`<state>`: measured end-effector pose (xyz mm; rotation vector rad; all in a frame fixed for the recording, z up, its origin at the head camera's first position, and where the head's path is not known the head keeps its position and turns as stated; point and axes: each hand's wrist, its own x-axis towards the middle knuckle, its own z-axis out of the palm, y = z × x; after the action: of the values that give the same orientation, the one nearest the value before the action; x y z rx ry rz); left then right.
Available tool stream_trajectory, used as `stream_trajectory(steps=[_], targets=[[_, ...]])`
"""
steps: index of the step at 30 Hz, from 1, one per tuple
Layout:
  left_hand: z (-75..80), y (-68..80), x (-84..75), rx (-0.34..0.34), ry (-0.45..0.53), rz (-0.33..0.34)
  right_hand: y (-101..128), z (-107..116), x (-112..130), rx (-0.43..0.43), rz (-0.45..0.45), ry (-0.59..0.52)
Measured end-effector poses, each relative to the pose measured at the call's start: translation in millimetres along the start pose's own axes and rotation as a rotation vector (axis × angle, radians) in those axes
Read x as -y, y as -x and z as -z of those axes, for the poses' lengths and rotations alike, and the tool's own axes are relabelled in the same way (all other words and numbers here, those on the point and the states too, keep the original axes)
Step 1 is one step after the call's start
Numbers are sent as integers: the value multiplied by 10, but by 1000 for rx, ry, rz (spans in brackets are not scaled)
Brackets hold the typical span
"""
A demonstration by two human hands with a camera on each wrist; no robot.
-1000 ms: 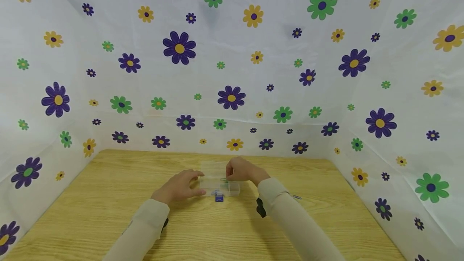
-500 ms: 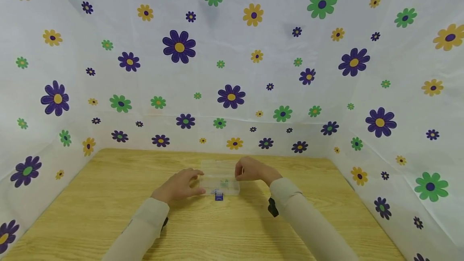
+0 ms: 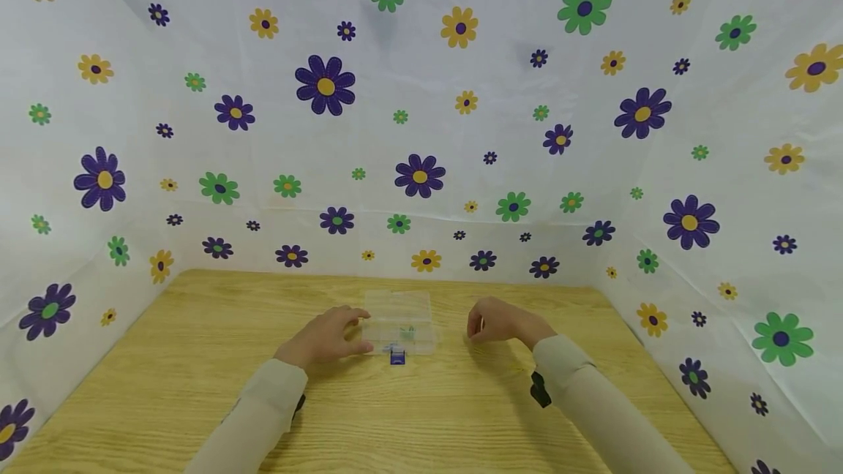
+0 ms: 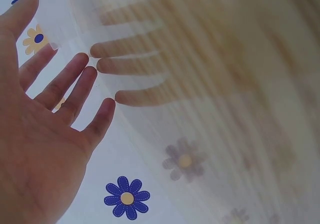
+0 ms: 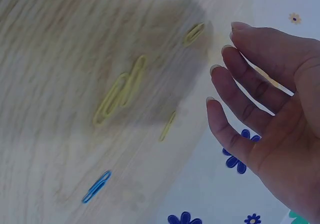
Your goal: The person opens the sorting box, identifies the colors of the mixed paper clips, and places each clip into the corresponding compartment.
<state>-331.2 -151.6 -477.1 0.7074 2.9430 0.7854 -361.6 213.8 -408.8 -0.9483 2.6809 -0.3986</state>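
Clear plastic box (image 3: 399,325) sits mid-table, lid up, blue latch (image 3: 397,358) facing you. Your left hand (image 3: 327,339) rests flat against its left end, fingers (image 4: 75,86) straight, gripping nothing. Your right hand (image 3: 498,321) hovers to the box's right, apart from it, fingers (image 5: 240,98) loosely curled and empty. Only the right wrist view shows yellow paper clips (image 5: 120,96) and a blue paper clip (image 5: 96,186) on the wooden table (image 3: 197,357) under that hand; the head view cannot resolve them. Flowered sheeting (image 3: 421,130) encloses three sides.
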Motion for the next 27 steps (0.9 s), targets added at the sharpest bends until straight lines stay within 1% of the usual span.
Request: stream_trajectory(steps=[8, 14, 18, 21, 27], targets=[[23, 29, -35, 5, 9, 15, 146, -91, -151, 8, -55, -63], [30, 42, -52, 9, 7, 13, 176, -143, -210, 0, -78, -94], [31, 43, -49, 9, 14, 1, 165, -164, -228, -1, -68, -81], [33, 39, -50, 4, 12, -5, 155, -165, -223, -5, -45, -67], [51, 37, -57, 3, 14, 3, 129, -164, -209, -7, -12, -76]])
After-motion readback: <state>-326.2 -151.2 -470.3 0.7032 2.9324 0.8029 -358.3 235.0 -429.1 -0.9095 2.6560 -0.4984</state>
